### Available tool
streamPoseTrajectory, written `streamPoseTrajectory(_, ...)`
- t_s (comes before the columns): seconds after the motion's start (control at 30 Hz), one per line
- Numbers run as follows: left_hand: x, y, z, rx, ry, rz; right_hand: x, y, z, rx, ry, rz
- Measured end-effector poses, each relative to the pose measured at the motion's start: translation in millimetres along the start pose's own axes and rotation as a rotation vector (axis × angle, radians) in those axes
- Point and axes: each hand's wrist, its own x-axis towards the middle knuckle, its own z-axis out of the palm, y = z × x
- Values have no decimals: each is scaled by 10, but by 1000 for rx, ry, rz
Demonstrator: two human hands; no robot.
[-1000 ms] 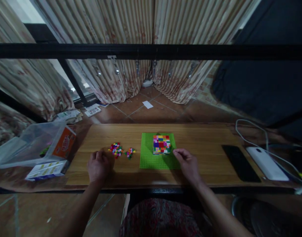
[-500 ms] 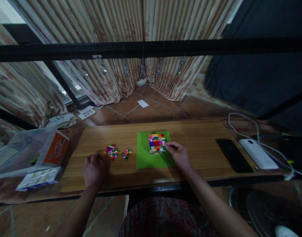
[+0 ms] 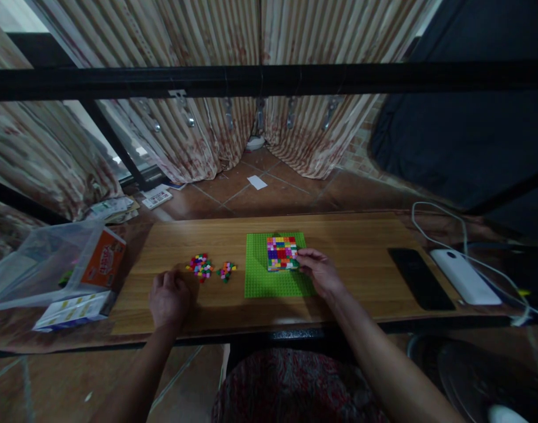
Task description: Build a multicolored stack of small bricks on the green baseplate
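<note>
A block built of small multicoloured toy bricks (image 3: 281, 254) stands on a green studded baseplate (image 3: 256, 282). My right hand (image 3: 320, 271) reaches in from the right, thumb and forefinger pinched together at the block's right edge. Whatever is between these fingertips is too small to make out. My left hand (image 3: 168, 298) rests palm down on the wooden board, fingers loosely bent and apart, with nothing seen in it. Just beyond it lies a larger pile of loose bricks (image 3: 200, 267), and a smaller pile (image 3: 226, 271) sits between that and the baseplate.
The wooden board (image 3: 357, 235) bears all of this. On its right are a black phone (image 3: 421, 279) and a white power bank (image 3: 465, 276) with a white cable (image 3: 465, 235). A clear plastic bin (image 3: 35, 258), an orange box (image 3: 104, 258) and a white box (image 3: 73, 309) stand left.
The whole view has shifted slightly. My right hand remains pinched at the block's right edge, its fingers a little lower against it. My left hand stays resting on the board.
</note>
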Motion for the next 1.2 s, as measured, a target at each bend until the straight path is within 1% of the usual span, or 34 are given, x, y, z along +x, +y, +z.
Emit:
streamPoseTrajectory(0.27, -2, 21, -25, 42, -45, -12, 22, 38, -4, 43, -22, 28)
streamPoseTrajectory(0.47, -12, 29, -32, 37, -29, -6, -6, 35, -16, 33, -33, 22)
streamPoseTrajectory(0.53, -12, 26, -26, 32, -19, 6, -34, 24, -63, 27, -23, -4)
streamPoseTrajectory(0.63, -10, 30, -20, 27, -21, 0, -104, -34, -138, 18, 5, -86)
streamPoseTrajectory(0.73, -14, 48, -25, 22, -26, -7, -238, -125, -127, -21, -5, -166)
streamPoseTrajectory(0.8, -21, 66, -33, 21, -26, -11, -379, -157, -38, -96, -51, -210)
streamPoseTrajectory(0.87, -29, 82, -42, 21, -33, -18, -554, -133, 106, -211, -140, -244)
streamPoseTrajectory(0.97, -40, 94, -50, 26, -51, -39, -811, 9, 361, -401, -341, -300)
streamPoseTrajectory(1.03, -46, 96, -48, 22, -65, -50, -911, 140, 519, -536, -478, -340)
streamPoseTrajectory(1.1, -50, 95, -43, 12, -70, -55, -920, 269, 658, -658, -558, -398)
streamPoseTrajectory(1.2, -55, 96, -34, -1, -67, -59, -789, 425, 856, -780, -568, -525)
